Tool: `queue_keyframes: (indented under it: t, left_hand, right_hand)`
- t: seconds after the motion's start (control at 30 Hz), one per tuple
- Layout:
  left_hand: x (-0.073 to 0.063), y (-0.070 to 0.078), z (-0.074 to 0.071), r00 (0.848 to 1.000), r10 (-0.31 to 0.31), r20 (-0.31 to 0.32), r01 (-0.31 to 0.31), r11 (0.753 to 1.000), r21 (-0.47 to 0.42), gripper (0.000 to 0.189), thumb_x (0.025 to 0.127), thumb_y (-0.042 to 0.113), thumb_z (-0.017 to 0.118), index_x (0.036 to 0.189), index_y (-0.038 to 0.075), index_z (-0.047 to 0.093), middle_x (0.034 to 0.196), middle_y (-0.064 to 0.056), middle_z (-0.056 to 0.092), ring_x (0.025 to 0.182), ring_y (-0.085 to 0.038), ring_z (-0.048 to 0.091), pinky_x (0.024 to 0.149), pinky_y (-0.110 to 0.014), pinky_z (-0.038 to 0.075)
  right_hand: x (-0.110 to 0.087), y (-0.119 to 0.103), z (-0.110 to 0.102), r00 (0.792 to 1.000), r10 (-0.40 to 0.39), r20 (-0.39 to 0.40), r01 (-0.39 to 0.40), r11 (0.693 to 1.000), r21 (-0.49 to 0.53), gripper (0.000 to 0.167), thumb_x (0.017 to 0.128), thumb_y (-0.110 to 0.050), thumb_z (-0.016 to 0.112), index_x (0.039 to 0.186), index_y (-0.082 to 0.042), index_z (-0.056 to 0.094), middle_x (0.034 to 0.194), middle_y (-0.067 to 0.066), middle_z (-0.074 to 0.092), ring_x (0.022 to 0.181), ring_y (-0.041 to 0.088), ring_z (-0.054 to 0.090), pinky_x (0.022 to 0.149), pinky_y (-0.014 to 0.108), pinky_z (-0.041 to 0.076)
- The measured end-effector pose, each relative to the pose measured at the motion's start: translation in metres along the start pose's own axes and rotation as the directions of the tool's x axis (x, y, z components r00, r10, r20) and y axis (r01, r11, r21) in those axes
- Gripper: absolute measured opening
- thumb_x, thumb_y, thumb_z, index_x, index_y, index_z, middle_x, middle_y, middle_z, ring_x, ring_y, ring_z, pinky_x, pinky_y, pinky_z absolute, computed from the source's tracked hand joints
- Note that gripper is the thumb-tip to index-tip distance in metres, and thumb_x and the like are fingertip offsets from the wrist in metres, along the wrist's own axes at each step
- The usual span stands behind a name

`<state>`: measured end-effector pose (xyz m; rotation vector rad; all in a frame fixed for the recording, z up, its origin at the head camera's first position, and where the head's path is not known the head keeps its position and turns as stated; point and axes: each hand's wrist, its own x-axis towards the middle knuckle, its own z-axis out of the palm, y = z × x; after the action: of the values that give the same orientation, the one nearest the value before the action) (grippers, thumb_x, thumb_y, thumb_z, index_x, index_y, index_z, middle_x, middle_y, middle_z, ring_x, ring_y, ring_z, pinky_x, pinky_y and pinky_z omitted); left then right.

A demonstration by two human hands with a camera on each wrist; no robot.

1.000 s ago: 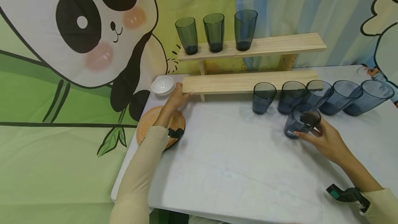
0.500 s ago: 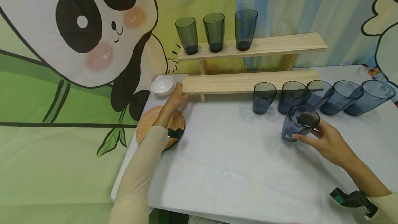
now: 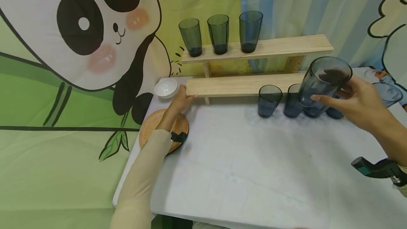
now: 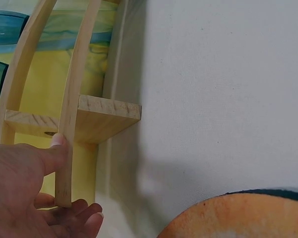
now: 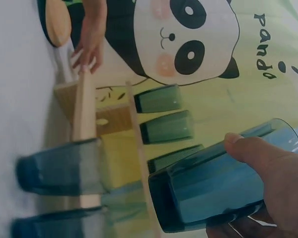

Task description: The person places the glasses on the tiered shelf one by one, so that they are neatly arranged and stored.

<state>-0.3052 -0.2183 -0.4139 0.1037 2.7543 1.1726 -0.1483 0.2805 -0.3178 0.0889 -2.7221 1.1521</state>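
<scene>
My right hand (image 3: 365, 105) holds a bluish drinking glass (image 3: 324, 80) up off the table, thumb on one side and fingers on the other. The glass leans slightly and overlaps the right end of the lower board in the head view. At the left end of the two-tier wooden shelf (image 3: 235, 86), my left hand (image 3: 182, 101) grips the lower board, its thumb (image 4: 59, 141) on one face and fingers curled round the end. Three glasses (image 3: 218, 34) stand upright on the upper board. Several more glasses (image 3: 269, 102) stand in a row before the shelf, partly hidden by the right hand.
A small white bowl (image 3: 166, 87) sits left of the shelf. Below my left forearm lies a round orange-brown plate (image 3: 149, 128) near the table's left edge. Behind the table (image 3: 235, 158) hangs a printed panda curtain (image 3: 105, 59).
My right hand has first drawn the glass slightly back toward me, then lifted it up and to the right, toward the shelf. The left hand stays on the lower board.
</scene>
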Motion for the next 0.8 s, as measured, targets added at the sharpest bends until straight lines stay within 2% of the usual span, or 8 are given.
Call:
queue_keyframes:
  t: [0.1,0.2,0.23,0.33,0.43,0.53,0.63,0.8]
  left_hand:
    - [-0.001,0.0,0.0,1.0,-0.008,-0.001,0.009,1.0,0.007,0.068,0.107,0.034,0.063,0.151,-0.002,0.027,0.157,-0.035,0.04,0.15,-0.045,0.04,0.124,-0.053,0.032]
    - [0.001,-0.001,0.0,1.0,-0.004,0.0,0.004,1.0,0.016,0.068,0.108,0.035,0.063,0.151,-0.002,0.027,0.157,-0.034,0.041,0.15,-0.044,0.041,0.124,-0.053,0.032]
    - [0.001,-0.001,0.001,1.0,-0.001,0.0,0.001,1.0,0.018,0.068,0.108,0.035,0.063,0.151,-0.002,0.027,0.157,-0.034,0.041,0.149,-0.044,0.041,0.124,-0.052,0.032]
    - [0.002,-0.003,0.001,1.0,0.0,-0.002,0.0,1.0,0.016,0.067,0.107,0.034,0.063,0.15,-0.002,0.028,0.156,-0.034,0.042,0.149,-0.045,0.042,0.124,-0.053,0.033]
    - [0.002,-0.003,0.0,1.0,-0.003,0.002,0.003,1.0,0.017,0.066,0.108,0.035,0.063,0.15,-0.002,0.028,0.155,-0.035,0.042,0.148,-0.046,0.042,0.123,-0.053,0.034]
    - [0.002,-0.004,0.0,1.0,-0.003,0.007,0.003,1.0,0.014,0.066,0.108,0.035,0.062,0.15,-0.002,0.028,0.155,-0.035,0.042,0.148,-0.046,0.042,0.123,-0.054,0.034]
    - [0.002,-0.004,0.001,1.0,0.003,0.007,-0.003,1.0,0.015,0.065,0.108,0.035,0.063,0.149,-0.002,0.028,0.154,-0.035,0.043,0.147,-0.045,0.043,0.122,-0.054,0.035]
    - [0.002,-0.004,0.001,1.0,0.01,-0.006,-0.01,1.0,0.027,0.064,0.107,0.034,0.064,0.147,-0.001,0.029,0.152,-0.035,0.045,0.146,-0.045,0.045,0.122,-0.053,0.036]
  right_hand:
    - [0.026,-0.009,-0.012,1.0,0.019,-0.019,-0.019,1.0,0.0,0.077,0.1,-0.036,0.075,0.165,-0.025,0.036,0.161,0.026,0.043,0.146,0.051,0.043,0.118,0.033,0.043]
    - [0.05,-0.015,-0.02,0.999,0.031,-0.02,-0.031,1.0,0.003,0.077,0.101,-0.04,0.072,0.166,-0.024,0.033,0.165,0.027,0.038,0.151,0.052,0.035,0.12,0.067,0.03]
    - [0.058,-0.017,-0.022,0.999,0.037,-0.02,-0.037,0.999,-0.003,0.078,0.101,-0.042,0.071,0.166,-0.022,0.033,0.164,0.027,0.038,0.151,0.052,0.034,0.119,0.071,0.028]
    - [0.081,-0.018,-0.023,0.998,0.067,-0.002,-0.067,0.998,0.011,0.069,0.099,-0.049,0.071,0.157,-0.023,0.044,0.162,0.025,0.041,0.154,0.048,0.031,0.12,0.073,0.024]
    - [0.104,-0.018,-0.02,0.996,0.086,0.02,-0.086,0.996,0.034,0.051,0.097,-0.055,0.072,0.138,-0.03,0.054,0.147,0.008,0.055,0.155,0.044,0.033,0.12,0.071,0.026]
    - [0.124,-0.019,-0.014,0.996,0.081,0.033,-0.083,0.994,0.073,0.042,0.096,-0.057,0.072,0.128,-0.035,0.055,0.13,-0.012,0.055,0.154,0.039,0.036,0.12,0.064,0.031]
    - [0.141,-0.023,-0.007,0.997,0.072,0.036,-0.075,0.992,0.102,0.049,0.095,-0.056,0.073,0.134,-0.034,0.054,0.13,-0.015,0.053,0.152,0.034,0.04,0.119,0.057,0.035]
    - [0.165,-0.035,0.005,0.997,0.067,0.038,-0.071,0.989,0.131,0.065,0.095,-0.055,0.073,0.149,-0.027,0.05,0.139,-0.009,0.054,0.149,0.033,0.043,0.122,0.054,0.035]
